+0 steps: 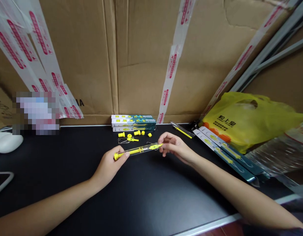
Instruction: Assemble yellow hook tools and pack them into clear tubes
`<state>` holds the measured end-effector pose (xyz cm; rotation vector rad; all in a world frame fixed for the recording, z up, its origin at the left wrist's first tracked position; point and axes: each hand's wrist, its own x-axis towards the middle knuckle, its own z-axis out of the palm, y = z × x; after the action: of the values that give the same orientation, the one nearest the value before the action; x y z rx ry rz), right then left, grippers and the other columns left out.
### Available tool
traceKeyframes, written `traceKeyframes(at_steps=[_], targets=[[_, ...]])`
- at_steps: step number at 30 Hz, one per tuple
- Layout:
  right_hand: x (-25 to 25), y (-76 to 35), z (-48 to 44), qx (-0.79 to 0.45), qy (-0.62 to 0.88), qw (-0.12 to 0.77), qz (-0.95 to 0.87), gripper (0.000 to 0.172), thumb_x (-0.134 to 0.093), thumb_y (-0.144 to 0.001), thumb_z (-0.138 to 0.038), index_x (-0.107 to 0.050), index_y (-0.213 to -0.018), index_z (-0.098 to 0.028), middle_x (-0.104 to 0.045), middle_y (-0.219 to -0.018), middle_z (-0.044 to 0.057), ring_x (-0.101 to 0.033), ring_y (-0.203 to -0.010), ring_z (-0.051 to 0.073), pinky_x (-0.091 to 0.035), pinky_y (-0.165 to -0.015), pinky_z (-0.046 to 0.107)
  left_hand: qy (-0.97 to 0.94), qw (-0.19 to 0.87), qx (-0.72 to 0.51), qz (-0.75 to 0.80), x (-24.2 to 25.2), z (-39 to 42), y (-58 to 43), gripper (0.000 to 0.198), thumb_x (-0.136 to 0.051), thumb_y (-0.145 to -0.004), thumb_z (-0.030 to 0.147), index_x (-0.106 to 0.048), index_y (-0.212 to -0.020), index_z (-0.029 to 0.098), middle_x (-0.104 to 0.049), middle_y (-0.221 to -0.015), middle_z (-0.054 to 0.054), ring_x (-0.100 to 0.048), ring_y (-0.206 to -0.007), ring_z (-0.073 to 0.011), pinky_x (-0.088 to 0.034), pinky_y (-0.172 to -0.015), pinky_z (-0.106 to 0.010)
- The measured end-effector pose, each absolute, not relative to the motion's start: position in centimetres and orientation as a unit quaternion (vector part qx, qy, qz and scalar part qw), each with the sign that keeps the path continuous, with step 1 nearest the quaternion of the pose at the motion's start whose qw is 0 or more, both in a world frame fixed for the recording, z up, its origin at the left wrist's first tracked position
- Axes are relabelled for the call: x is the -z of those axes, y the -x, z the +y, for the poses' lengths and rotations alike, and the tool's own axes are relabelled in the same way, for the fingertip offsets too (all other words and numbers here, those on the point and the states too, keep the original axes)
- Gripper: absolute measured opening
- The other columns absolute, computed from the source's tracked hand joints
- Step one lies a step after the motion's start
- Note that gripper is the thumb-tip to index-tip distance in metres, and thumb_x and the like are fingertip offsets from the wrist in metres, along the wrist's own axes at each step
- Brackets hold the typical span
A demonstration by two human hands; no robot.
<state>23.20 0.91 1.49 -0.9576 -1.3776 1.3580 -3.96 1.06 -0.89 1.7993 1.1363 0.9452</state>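
A tubular spring scale (135,151), clear with yellow inner parts, is held over the black table, its right end slightly higher. My left hand (109,166) is closed round its left end, thumb along the tube beside the yellow cap (115,156). At the other end, the fingers of my right hand (174,147) pinch the yellow tip (160,145) that sticks out of the tube. Just behind lie several small yellow caps (137,133) and a yellow piece (133,140) beside a bent wire hook (123,141).
Printed spring scale boxes (133,124) are stacked at the back; more boxes (227,154) lie at the right beside a yellow plastic bag (250,114). A clear tube with a yellow strip (183,130) lies near them. Behind the table (146,203) stands a large taped carton (141,65).
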Motion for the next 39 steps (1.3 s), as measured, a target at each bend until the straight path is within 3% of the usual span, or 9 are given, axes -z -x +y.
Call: traceKeyframes(at_steps=[10,16,22,27,31,36,39], targets=[[-1.5,-23.2,1.1,-0.584,0.369,0.469,-0.550,0.016,-0.065,-0.072,-0.019,-0.059,-0.087,-0.017,-0.059,-0.081,0.000,-0.061,-0.065,0.012,-0.053,-0.051,0.023,-0.715,0.382,-0.381,0.444,1.1,1.3,4.0,0.036,-0.048,-0.086,0.046,-0.039,-0.065,0.020,-0.030,-0.060,0.006,-0.029,-0.057,-0.0109,-0.025,-0.053,-0.023],[-1.4,-23.3,1.1,-0.590,0.363,0.472,-0.545,0.017,-0.062,-0.079,-0.031,-0.059,-0.088,-0.017,-0.060,-0.081,0.002,-0.062,-0.066,0.013,-0.052,-0.052,0.024,-0.713,0.381,-0.387,0.444,1.1,1.3,4.0,0.036,-0.050,-0.085,0.047,-0.040,-0.064,0.020,-0.031,-0.059,0.006,-0.030,-0.056,-0.0111,-0.025,-0.052,-0.023],[-0.7,-23.7,1.9,-0.586,0.376,0.487,-0.528,0.037,-0.052,-0.086,-0.052,-0.060,-0.084,-0.017,-0.059,-0.073,0.002,-0.061,-0.060,0.013,-0.051,-0.050,0.024,-0.714,0.382,-0.387,0.442,1.0,1.3,4.0,0.038,-0.050,-0.085,0.049,-0.040,-0.064,0.020,-0.031,-0.058,0.006,-0.030,-0.055,-0.0108,-0.026,-0.051,-0.022],[-0.2,-24.5,2.8,-0.550,0.424,0.487,-0.529,0.046,-0.046,-0.087,-0.060,-0.059,-0.080,-0.016,-0.060,-0.068,0.002,-0.060,-0.056,0.013,-0.048,-0.047,0.023,-0.711,0.381,-0.390,0.444,0.9,1.2,4.0,0.038,-0.051,-0.084,0.050,-0.041,-0.063,0.019,-0.031,-0.057,0.006,-0.030,-0.054,-0.0109,-0.026,-0.050,-0.022],[0.4,-25.2,3.4,-0.392,0.475,0.474,-0.629,0.040,-0.047,-0.089,-0.054,-0.060,-0.080,-0.017,-0.059,-0.069,0.003,-0.058,-0.060,0.014,-0.042,-0.045,0.022,-0.706,0.386,-0.396,0.442,1.1,1.3,4.0,0.039,-0.051,-0.083,0.050,-0.041,-0.062,0.020,-0.032,-0.058,0.005,-0.031,-0.054,-0.0112,-0.026,-0.051,-0.023],[0.7,-24.8,5.0,-0.063,0.488,0.372,-0.787,0.012,-0.053,-0.088,-0.027,-0.061,-0.093,-0.019,-0.060,-0.087,0.006,-0.056,-0.081,0.019,-0.048,-0.072,0.032,-0.694,0.395,-0.410,0.441,1.3,1.5,4.0,0.038,-0.048,-0.084,0.051,-0.040,-0.063,0.020,-0.034,-0.056,0.005,-0.034,-0.054,-0.0118,-0.028,-0.053,-0.023],[0.0,-23.2,6.8,0.046,0.453,0.271,-0.848,0.019,-0.055,-0.087,-0.024,-0.060,-0.105,-0.019,-0.060,-0.101,0.010,-0.053,-0.096,0.023,-0.047,-0.083,0.037,-0.692,0.400,-0.412,0.437,1.1,1.5,3.9,0.038,-0.047,-0.085,0.052,-0.040,-0.064,0.020,-0.034,-0.055,0.006,-0.033,-0.053,-0.0116,-0.028,-0.053,-0.024]])
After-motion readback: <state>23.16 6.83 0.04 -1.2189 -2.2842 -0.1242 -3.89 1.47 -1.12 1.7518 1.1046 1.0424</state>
